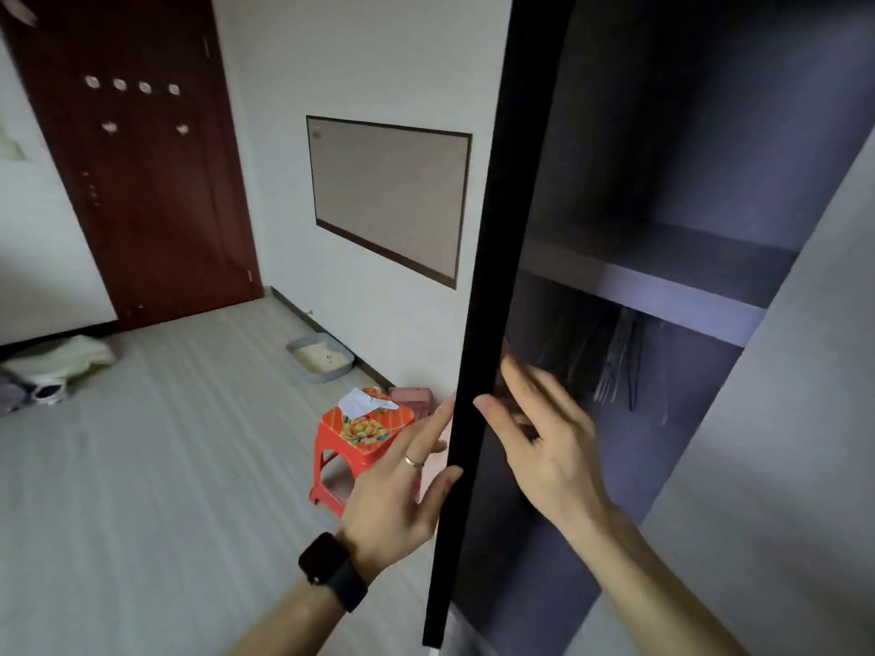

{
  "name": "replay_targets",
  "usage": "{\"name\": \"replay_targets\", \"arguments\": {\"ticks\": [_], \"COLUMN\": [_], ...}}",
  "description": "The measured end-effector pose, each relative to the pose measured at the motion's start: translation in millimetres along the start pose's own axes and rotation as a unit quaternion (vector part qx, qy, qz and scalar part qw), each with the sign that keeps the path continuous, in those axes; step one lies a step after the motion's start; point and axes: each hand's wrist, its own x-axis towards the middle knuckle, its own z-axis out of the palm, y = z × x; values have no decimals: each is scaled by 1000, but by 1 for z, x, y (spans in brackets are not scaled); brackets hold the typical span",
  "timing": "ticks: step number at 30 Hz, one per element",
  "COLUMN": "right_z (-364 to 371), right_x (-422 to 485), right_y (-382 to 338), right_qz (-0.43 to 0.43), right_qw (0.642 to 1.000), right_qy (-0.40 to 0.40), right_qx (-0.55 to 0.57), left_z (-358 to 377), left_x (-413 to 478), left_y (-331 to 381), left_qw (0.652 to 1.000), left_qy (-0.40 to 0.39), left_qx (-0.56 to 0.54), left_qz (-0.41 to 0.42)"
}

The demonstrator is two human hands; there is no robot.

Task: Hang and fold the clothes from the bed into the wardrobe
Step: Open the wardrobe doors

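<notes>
The wardrobe's dark door (pixel 497 277) stands edge-on down the middle of the view, open. My left hand (pixel 402 485), with a ring and a black watch on the wrist, lies against the door's outer side with straight fingers. My right hand (pixel 540 437) is on the inner side, fingers spread, thumb touching the door's edge. Inside the wardrobe a grey shelf (pixel 672 295) crosses the upper part. Below it several empty hangers (pixel 620 362) hang in the dim space. No clothes from the bed are in view.
An orange plastic stool (pixel 360 437) with a white paper on it stands on the floor just left of the door. A grey litter tray (pixel 319 357) sits by the wall. A pale bundle (pixel 61 357) lies at far left, near a brown room door (pixel 142 158).
</notes>
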Motion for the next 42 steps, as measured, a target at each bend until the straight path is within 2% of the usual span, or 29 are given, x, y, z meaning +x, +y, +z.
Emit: {"name": "replay_targets", "arguments": {"ticks": [5, 8, 12, 16, 18, 21, 23, 25, 30, 33, 37, 42], "right_z": [62, 91, 127, 156, 161, 152, 132, 104, 7, -68, -155, -225], "right_x": [15, 24, 35, 43, 44, 36, 21, 0, -67, -92, -92, -58], "right_y": [-21, -28, -29, -24, -22, -17, -7, 9, 52, 75, 92, 104], "right_qz": [-43, -50, -58, -53, -42, -25, -9, 19, 91, 106, 142, 151], "right_qw": [999, 995, 978, 951, 945, 952, 960, 963, 943, 924, 896, 864], "right_qy": [-23, -91, -181, -279, -301, -276, -239, -200, -142, -101, -34, 13], "right_qx": [12, 2, -88, -123, -124, -132, -144, -177, -287, -354, -419, -480], "left_z": [-41, -60, -82, -106, -116, -119, -106, -82, 2, 67, 148, 221], "left_x": [-15, -10, 2, 15, 19, 16, 5, -2, 16, 40, 79, 130], "left_y": [-25, -41, -73, -98, -105, -107, -100, -86, -53, -28, 21, 78], "left_qw": [994, 989, 974, 968, 967, 962, 958, 967, 986, 989, 988, 978], "left_qy": [45, 58, 74, 73, 60, 63, 118, 128, -6, -82, -142, -151], "left_qx": [4, 44, 108, 98, 86, 120, 163, 157, 95, 55, -16, -135], "left_qz": [-96, -132, -182, -221, -233, -237, -204, -157, -139, -114, -59, -55]}}
